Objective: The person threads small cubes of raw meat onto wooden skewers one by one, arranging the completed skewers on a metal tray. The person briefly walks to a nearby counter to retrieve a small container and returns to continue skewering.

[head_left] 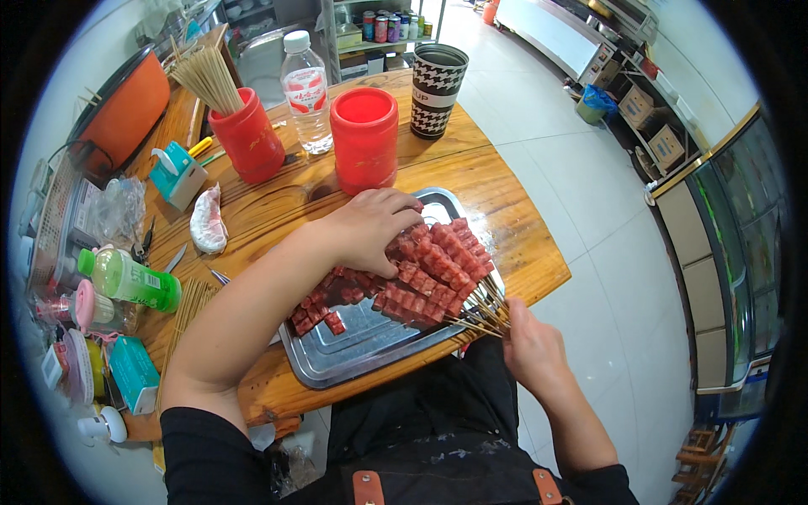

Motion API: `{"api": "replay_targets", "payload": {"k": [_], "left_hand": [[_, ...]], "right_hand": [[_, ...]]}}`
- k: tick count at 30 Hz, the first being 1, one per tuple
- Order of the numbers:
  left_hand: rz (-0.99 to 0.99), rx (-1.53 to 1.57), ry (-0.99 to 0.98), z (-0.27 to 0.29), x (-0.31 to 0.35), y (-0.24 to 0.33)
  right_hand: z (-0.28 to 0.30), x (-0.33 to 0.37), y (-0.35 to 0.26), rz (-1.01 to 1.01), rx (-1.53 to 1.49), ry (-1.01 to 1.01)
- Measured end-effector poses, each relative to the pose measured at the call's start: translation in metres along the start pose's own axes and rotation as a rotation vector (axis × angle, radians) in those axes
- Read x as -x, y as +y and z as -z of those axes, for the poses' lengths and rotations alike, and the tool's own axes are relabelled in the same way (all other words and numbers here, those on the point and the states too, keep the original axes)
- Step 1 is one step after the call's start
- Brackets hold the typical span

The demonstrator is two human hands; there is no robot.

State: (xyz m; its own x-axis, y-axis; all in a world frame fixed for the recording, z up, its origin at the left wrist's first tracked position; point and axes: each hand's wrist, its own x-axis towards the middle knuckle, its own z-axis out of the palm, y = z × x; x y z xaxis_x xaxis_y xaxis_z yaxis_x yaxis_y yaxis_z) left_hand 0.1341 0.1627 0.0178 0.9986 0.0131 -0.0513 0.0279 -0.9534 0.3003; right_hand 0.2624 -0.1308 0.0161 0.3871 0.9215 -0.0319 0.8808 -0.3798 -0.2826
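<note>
A bundle of raw red meat skewers (438, 269) lies over a metal tray (337, 362) at the table's near edge. My right hand (535, 347) is closed around the bare stick ends, at the tray's right side. Across the meat on the far side, my left hand (370, 229) curves with its fingers bent over the pieces and its thumb on the near side. Its fingertips are partly hidden behind the meat. More meat pieces (316, 313) lie on the tray, partly under my left forearm.
Beyond the tray stand a red canister (364, 139), a red holder of bamboo sticks (247, 139), a water bottle (306, 93) and a patterned cup (438, 93). Left are a green bottle (135, 282), tissue boxes (177, 175) and a bundle of sticks (192, 303). A glass-fronted cabinet (732, 219) stands right.
</note>
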Motion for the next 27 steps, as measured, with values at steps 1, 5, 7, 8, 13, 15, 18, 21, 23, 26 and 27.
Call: {"api": "replay_targets", "payload": {"k": [1,5,7,8,13,15,18,21,23,26,27], "left_hand": [[-0.002,0.034,-0.003,0.001,0.001,-0.002],[-0.044,0.103,0.057,-0.001,0.002,-0.008],[-0.069,0.074,0.113,-0.004,0.001,-0.008],[-0.076,0.07,0.144,-0.007,0.0,-0.007],[0.0,0.001,0.184,-0.023,-0.011,0.006],[0.055,-0.016,0.233,-0.028,-0.013,0.012],[0.148,-0.05,0.315,-0.031,-0.014,0.02],[0.197,-0.007,0.174,-0.023,-0.016,0.022],[0.209,0.008,0.008,-0.019,-0.014,0.026],[-0.016,0.119,0.117,-0.024,0.006,0.042],[-0.089,0.075,0.204,-0.027,0.014,0.049]], "right_hand": [[0.0,0.0,0.003,0.035,-0.019,0.039],[0.007,0.005,0.019,-0.002,-0.042,0.058],[0.01,0.007,0.026,-0.014,-0.143,0.112],[0.009,0.007,0.027,-0.018,-0.196,0.142],[-0.015,-0.021,0.019,-0.13,-0.68,0.25],[-0.028,-0.039,0.012,-0.121,-0.767,0.289],[-0.033,-0.053,0.009,-0.151,-0.792,0.289],[-0.032,-0.056,0.007,-0.18,-0.719,0.257],[-0.031,-0.054,0.007,-0.202,-0.698,0.247],[-0.032,-0.052,0.006,-0.244,-0.713,0.243],[-0.032,-0.052,0.007,-0.256,-0.694,0.243]]}}
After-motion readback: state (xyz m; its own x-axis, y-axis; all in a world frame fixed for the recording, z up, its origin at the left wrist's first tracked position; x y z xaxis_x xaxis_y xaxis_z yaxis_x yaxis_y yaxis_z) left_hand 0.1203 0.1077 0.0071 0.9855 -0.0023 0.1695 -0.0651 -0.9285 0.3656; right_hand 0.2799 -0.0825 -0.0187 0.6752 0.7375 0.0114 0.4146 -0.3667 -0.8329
